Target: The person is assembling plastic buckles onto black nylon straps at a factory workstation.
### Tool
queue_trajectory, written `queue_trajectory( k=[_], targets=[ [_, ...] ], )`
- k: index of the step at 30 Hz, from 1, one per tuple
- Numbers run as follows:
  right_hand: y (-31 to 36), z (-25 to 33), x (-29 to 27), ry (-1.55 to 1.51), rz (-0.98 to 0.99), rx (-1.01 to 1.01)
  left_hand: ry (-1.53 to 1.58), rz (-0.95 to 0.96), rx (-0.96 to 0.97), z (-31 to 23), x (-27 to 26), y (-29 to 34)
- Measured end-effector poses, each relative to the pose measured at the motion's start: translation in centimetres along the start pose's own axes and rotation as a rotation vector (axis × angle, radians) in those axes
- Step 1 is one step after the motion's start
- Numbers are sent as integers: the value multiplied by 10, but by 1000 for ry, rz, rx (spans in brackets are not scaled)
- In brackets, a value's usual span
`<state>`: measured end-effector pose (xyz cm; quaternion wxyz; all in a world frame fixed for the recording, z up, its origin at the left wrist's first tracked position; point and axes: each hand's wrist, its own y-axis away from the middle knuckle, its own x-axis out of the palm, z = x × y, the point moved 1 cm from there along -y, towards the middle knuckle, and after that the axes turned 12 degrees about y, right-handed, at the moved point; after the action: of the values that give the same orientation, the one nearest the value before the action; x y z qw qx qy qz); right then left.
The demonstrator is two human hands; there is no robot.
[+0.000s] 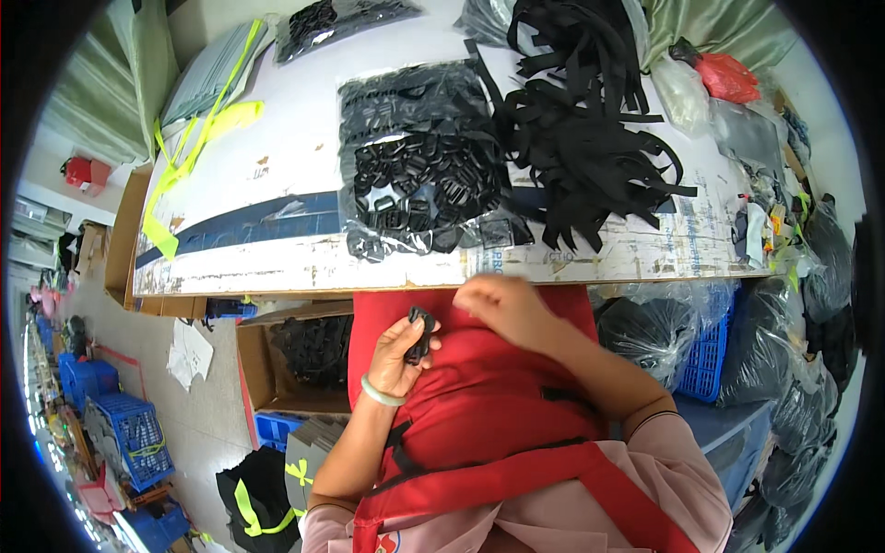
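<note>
My left hand (396, 355), with a pale bangle at its wrist, is closed around a small black plastic buckle (420, 334) above my red apron (498, 387). Whether a strap is threaded in the buckle I cannot make out. My right hand (502, 306) is at the table's front edge, blurred by motion, its fingers bent toward the left; what they hold, if anything, is not visible. On the table in front of me, a clear plastic bag (410, 101) contains many black buckles (429, 180). To its right is a heap of cut black webbing straps (590, 147).
Another bag of black parts (341, 23) lies at the back of the white table (304, 106). Neon yellow straps (166, 203) hang over its left side. Below are a cardboard box (263, 369) with black pieces, a blue crate (708, 350) and black plastic bags (765, 341).
</note>
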<state>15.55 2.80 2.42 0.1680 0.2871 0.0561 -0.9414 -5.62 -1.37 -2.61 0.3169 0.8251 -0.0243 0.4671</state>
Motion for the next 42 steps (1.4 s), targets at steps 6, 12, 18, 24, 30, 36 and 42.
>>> queue_trajectory(
  k=[6,12,18,24,30,36,42],
  targets=[
    [-60,-28,-111,426,-612,-40,-128,-31,-28,-5,-12,1],
    [-96,-67,-153,839,-808,162,-145,-1,-70,7,-19,3],
    [-72,-45,-149,638,-876,-32,-131,-49,-70,1,-4,5],
    [8,88,-64,-106,8,238,-328,-96,129,-12,23,11],
    [24,34,9,-623,271,452,-465,15,338,-9,40,14],
    [23,29,25,-785,179,474,-711,26,523,-5,33,15],
    [21,34,34,-938,82,453,-1075,42,875,-9,37,15]
  ],
)
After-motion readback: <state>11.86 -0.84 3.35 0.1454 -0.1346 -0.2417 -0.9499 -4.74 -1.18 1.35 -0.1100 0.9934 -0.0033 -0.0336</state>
